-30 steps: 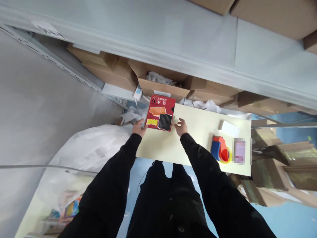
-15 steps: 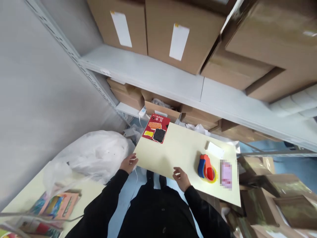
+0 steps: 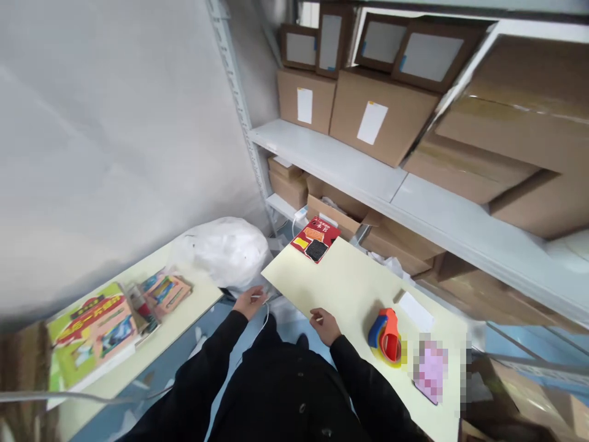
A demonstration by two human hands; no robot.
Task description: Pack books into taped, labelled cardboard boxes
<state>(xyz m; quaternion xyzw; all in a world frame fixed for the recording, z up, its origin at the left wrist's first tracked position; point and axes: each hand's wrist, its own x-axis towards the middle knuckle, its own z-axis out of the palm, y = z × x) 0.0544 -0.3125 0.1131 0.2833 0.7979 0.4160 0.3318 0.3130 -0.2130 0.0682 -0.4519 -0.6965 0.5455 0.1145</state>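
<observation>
My left hand [image 3: 250, 302] hangs just off the left corner of the cream tabletop [image 3: 338, 282], its fingers loosely bent and apart. A thin white cable [image 3: 265, 316] runs down beside its fingertips; whether they touch it is unclear. My right hand [image 3: 326, 325] is at the table's front edge, fingers half curled with nothing visible in them. A red book [image 3: 317, 238] lies at the far left corner of this table. Right of my right hand is a red and blue tape dispenser [image 3: 385, 337] with a roll of tape. A white box-like item [image 3: 415, 310] lies behind it.
A pixelated pink item [image 3: 431, 368] lies at the table's right. On my left, another table [image 3: 197, 301] bears colourful packages [image 3: 99, 331] and a big white plastic bag [image 3: 225, 248]. Shelving [image 3: 331, 166] with cardboard boxes [image 3: 381, 116] stands ahead. More boxes are at the lower right.
The view has swung left and upward, showing more of the left table and the upper shelf. My left hand has come slightly away from the table corner; my right hand stays by the front edge.
</observation>
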